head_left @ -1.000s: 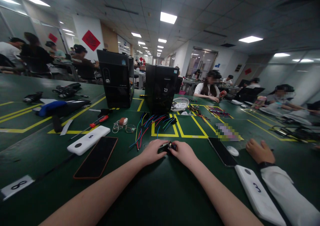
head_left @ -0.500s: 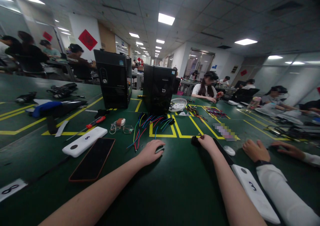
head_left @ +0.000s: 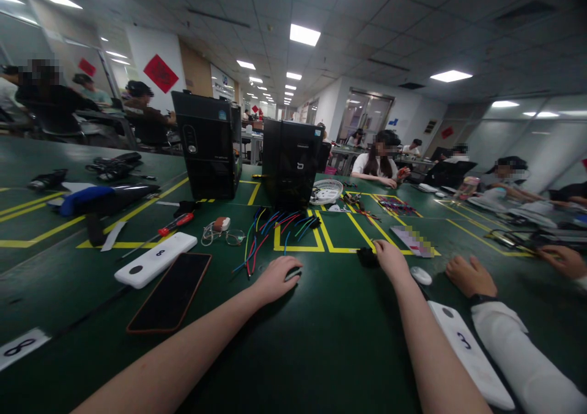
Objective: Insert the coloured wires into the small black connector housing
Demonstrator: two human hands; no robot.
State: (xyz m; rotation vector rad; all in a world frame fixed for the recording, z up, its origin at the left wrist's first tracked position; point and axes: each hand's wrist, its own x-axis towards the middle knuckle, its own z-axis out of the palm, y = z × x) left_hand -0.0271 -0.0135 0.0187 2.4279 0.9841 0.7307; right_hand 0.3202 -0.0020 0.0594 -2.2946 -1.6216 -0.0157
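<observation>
My left hand [head_left: 276,277] rests on the green table with its fingers curled over a small greyish object [head_left: 294,273], mostly covered, whose kind I cannot make out. Just beyond it lie loose coloured wires [head_left: 257,243] in blue, red, green and yellow. My right hand [head_left: 391,258] is farther right, fingers drawn together at the edge of a small black piece [head_left: 367,257]. The black piece lies near the yellow tape line; its kind is unclear. A white computer mouse [head_left: 420,276] sits right of my right wrist.
Two black computer towers [head_left: 293,163] [head_left: 204,148] stand ahead. Left are a phone [head_left: 170,292], a white power bank [head_left: 156,260], a red screwdriver [head_left: 177,224] and glasses [head_left: 235,237]. A white basket [head_left: 326,191] lies behind. A co-worker's hand [head_left: 471,276] rests at right, near another power bank [head_left: 470,347].
My right hand has shifted slightly right and forward, and the black piece has moved a little right with it. My left hand stays put. A co-worker's far hand moved right to a cable.
</observation>
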